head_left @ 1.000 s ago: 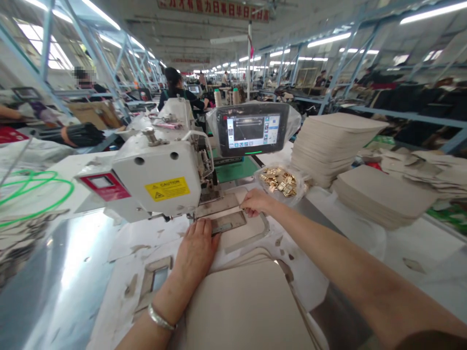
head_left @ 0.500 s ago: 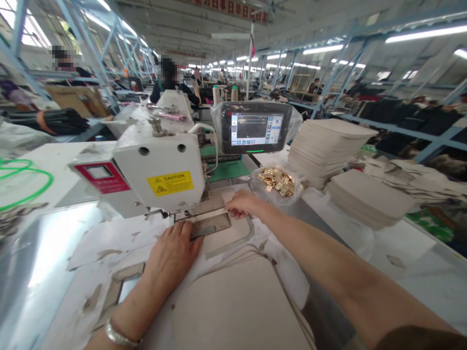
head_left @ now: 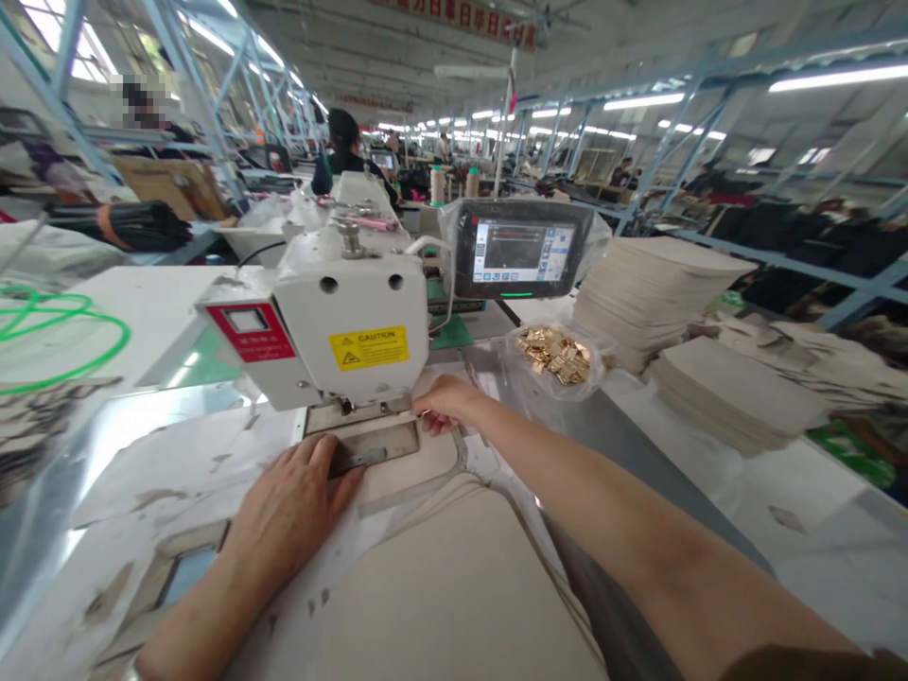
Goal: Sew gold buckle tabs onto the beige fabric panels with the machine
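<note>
Fingers outstretched and flat, my left hand presses down at the left end of a flat metal clamp plate with a rectangular opening. A beige panel lies beneath that plate. At its right end, my right hand has its fingers curled and pinched together just beside the needle area. What sits between those fingertips is too small to make out. Directly above and behind both hands is the white sewing machine head. A pile of beige panels lies in front of me.
Gold metal pieces fill a plastic-lined bowl right of the machine. A control screen stands behind it. Tall beige stacks are at the right. An open rectangular frame lies near my left forearm. A person sits beyond the machine.
The view has shifted a little. Both hands and the clamp plate now appear farther left relative to the machine head. The left hand stays flat, the right stays pinched.
</note>
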Tool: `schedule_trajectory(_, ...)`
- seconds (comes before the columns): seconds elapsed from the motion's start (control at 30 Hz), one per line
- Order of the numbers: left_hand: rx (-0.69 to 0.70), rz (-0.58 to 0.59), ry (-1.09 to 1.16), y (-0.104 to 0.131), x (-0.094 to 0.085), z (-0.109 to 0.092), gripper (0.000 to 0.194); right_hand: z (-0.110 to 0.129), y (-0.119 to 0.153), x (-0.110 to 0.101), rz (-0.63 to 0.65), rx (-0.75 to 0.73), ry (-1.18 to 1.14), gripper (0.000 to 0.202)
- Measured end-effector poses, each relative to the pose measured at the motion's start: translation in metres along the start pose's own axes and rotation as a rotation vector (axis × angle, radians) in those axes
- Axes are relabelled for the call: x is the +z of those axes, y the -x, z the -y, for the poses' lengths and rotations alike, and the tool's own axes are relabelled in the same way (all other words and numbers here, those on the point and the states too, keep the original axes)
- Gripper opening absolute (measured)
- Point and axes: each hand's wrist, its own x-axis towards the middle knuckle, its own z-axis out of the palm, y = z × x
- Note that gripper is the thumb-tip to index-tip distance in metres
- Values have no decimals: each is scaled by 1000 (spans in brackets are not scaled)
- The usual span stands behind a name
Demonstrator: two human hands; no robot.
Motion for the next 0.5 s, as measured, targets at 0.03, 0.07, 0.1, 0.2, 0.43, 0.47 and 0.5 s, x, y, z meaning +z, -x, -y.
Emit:
schedule_trajectory(0.03, -4, -2, 2, 1, 0, 4, 34, 2, -1, 3, 8, -9, -7, 19)
schedule_trajectory(0.07, -6, -6, 5, 2, 1, 8, 35, 4, -3, 6, 14, -19, -16, 19)
schedule_trajectory(0.1, -4, -12, 10, 3, 1, 11, 35, 6, -5, 9, 19, -28, -26, 19)
schedule_trajectory(0.2, 7, -35, 31, 0, 2, 15, 36, 10, -11, 11, 7, -22, -40, 17)
schedule_trajectory(0.43, 43, -35, 76, -13, 5, -3, 37, -2, -10, -12, -23, -5, -67, 13)
schedule_trajectory(0.47, 53, -35, 97, -14, 6, -6, 38, -5, -10, -16, -21, -4, -72, 13)
schedule_trajectory(0.5, 65, -34, 119, -15, 8, -8, 39, -8, -10, -20, -19, -3, -74, 13)
